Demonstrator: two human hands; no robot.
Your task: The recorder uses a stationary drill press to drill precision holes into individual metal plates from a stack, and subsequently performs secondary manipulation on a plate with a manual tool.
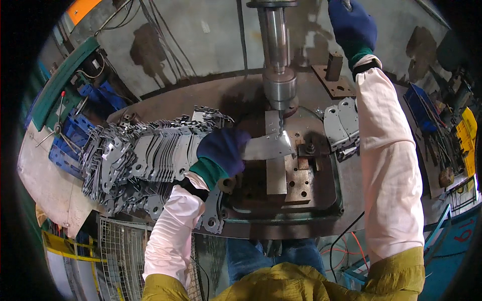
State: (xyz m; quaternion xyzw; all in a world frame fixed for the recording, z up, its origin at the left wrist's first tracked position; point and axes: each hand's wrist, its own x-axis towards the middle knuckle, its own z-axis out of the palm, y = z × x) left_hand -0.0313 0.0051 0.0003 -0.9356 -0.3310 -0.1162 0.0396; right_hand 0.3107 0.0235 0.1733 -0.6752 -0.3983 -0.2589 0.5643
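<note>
While our left hand [221, 149] is pinching one plate [270, 147] beneath the drill [279, 86], we're apparently leaving a large stack [159, 156] undone; whether our right hand [353, 29] is gripping, we cannot tell.

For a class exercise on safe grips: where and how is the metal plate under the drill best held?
Probably pinch the flat metal plate by its left end, coming from the left, where the left hand holds it: its right end lies at the drill bit.
</note>
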